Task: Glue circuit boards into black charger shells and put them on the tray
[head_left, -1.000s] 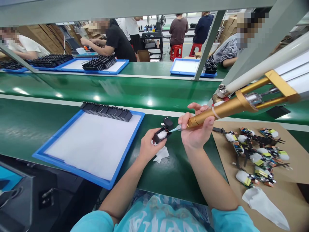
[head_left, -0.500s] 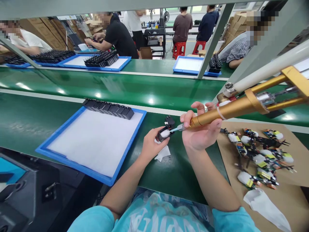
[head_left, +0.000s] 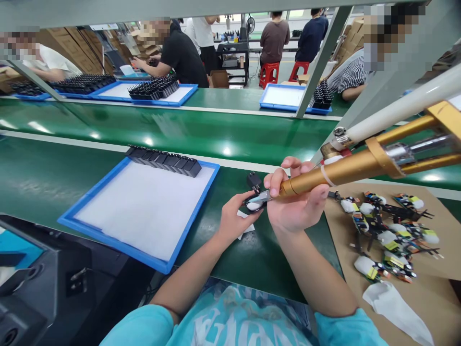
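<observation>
taking the black housing (head_left: pixel 248 200) as the centre of the clock, the left hand (head_left: pixel 236 218) sits at eight o'clock and pinches it between thumb and fingers, above the green bench (head_left: pixel 259 269). a white lump (head_left: pixel 255 206) shows inside the housing. at three o'clock, close by, the right hand (head_left: pixel 297 197) is closed around the front of a gold tool (head_left: pixel 338 168), the barrel lying across the palm, the index finger curled over the front end and the thumb below. the barrel runs off between two and three o'clock. its nozzle (head_left: pixel 264 195) points into the housing; whether the tip touches anything inside, i cannot tell.

a black plug piece (head_left: pixel 254 179) stands at twelve, just beside the housing. at six o'clock a white scrap (head_left: pixel 247 232) lies partly hidden under the left hand. at nine o'clock, well apart, is a blue-rimmed tray (head_left: pixel 166 265) with a row of black cases (head_left: pixel 163 161) along its far edge.

at three o'clock a group of circuit assemblies (head_left: pixel 387 235) lies on brown cardboard (head_left: pixel 437 216), with a white cloth-like piece (head_left: pixel 396 310) at four. at eleven, across the bench, a person in black (head_left: pixel 185 55) is bent over the work.
</observation>
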Motion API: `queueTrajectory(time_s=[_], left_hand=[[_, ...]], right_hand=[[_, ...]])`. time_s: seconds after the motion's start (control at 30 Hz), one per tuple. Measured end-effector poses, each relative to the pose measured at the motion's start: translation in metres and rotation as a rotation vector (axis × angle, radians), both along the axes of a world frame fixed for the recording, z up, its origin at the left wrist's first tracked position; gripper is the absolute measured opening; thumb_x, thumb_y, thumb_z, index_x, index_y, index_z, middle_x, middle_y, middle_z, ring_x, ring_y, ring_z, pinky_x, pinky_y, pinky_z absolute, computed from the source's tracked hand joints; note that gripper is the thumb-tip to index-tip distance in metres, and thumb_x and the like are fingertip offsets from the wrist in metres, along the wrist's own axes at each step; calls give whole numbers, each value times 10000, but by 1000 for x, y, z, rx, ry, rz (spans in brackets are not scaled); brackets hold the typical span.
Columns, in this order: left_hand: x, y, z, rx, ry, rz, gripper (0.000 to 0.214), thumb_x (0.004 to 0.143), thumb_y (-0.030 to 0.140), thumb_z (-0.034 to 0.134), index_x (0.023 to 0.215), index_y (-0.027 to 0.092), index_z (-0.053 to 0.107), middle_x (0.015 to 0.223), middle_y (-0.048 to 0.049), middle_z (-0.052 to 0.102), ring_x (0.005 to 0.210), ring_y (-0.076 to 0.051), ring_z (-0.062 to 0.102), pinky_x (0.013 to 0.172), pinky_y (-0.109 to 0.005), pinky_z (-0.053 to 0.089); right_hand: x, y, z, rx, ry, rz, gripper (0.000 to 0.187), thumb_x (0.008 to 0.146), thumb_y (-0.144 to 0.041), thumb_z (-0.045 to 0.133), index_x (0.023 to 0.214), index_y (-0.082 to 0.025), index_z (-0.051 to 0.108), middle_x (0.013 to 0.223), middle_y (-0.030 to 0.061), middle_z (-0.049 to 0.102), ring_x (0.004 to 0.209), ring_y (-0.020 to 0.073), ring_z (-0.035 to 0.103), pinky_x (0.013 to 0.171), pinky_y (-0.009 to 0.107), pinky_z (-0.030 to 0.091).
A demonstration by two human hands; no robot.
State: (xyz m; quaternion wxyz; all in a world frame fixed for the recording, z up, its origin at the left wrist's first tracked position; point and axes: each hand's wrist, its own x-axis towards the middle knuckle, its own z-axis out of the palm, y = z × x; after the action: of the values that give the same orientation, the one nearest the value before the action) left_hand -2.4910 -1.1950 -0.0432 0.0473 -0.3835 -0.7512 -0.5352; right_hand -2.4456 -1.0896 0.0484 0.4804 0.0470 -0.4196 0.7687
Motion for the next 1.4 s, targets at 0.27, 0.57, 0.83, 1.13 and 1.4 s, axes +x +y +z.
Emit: queueTrajectory(time_s=[0.27,0.57,0.83,1.13,1.4], left_hand=[[-5,-1,-1,-30,-15,-24,433,738,281,696,1148,219,572,1058,-30,689,870,-157,653,784,-270,522],[-30,-5,-13,-397,-251,-136,377,738,279,665,1094,255,544,1048,-3,675,991,-221,622,889,-354,466],[-51,5,-29,-252,-489,-238,402,813,423,610,1155,222,543,1231,-64,612,1158,-221,551,986,-357,420],[-37,7,-24,-216,-40,-156,300,947,342,405,1137,231,610,1094,-34,682,1030,-172,607,920,-319,458],[-35,9,-29,-242,234,-146,186,885,263,531,1041,216,622,993,-35,687,901,-160,605,824,-300,490]], right_hand=[[-2,1,2,-121,36,26,465,770,-674,342,952,-282,515,893,-19,541,433,61,480,502,298,438],[-8,30,0,-258,-3,-14,460,814,-646,273,857,-237,481,784,-35,576,395,74,495,461,278,418],[-12,60,-9,-273,-16,-115,385,854,-572,290,870,-231,467,733,-47,578,389,79,503,471,272,426],[-14,69,-11,-251,-6,-145,363,847,-561,314,878,-232,464,707,-54,582,383,77,508,459,266,439],[-13,70,-12,-237,-18,-134,350,837,-558,326,849,-237,467,711,-61,578,380,66,506,450,253,436]])
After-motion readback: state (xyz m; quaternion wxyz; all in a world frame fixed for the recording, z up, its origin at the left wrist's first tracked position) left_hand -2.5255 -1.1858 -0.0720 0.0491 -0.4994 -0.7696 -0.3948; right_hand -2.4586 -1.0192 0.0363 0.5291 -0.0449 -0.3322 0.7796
